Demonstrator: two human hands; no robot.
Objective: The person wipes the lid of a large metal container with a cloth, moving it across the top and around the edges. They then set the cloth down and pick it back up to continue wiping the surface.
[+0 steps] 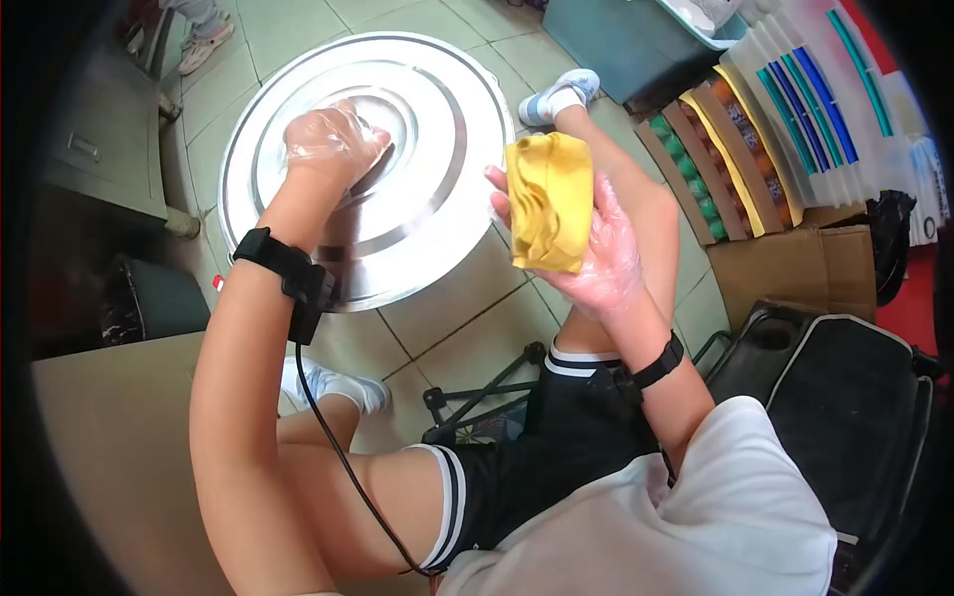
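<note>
Your left hand point(333, 144) covers the lid's point(417, 214) centre handle; your right palm point(596, 248) hides behind the yellow cloth point(550, 202).

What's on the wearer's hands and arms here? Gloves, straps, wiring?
Both the left hand and right hand wear thin, clear, crinkled plastic gloves. Each wrist has a black band: the left band carries a black box with a thin black cable trailing down; the right band is slimmer. Arms are sleeveless.

Clear gloves, black wristbands – white shirt, black shorts.
</note>
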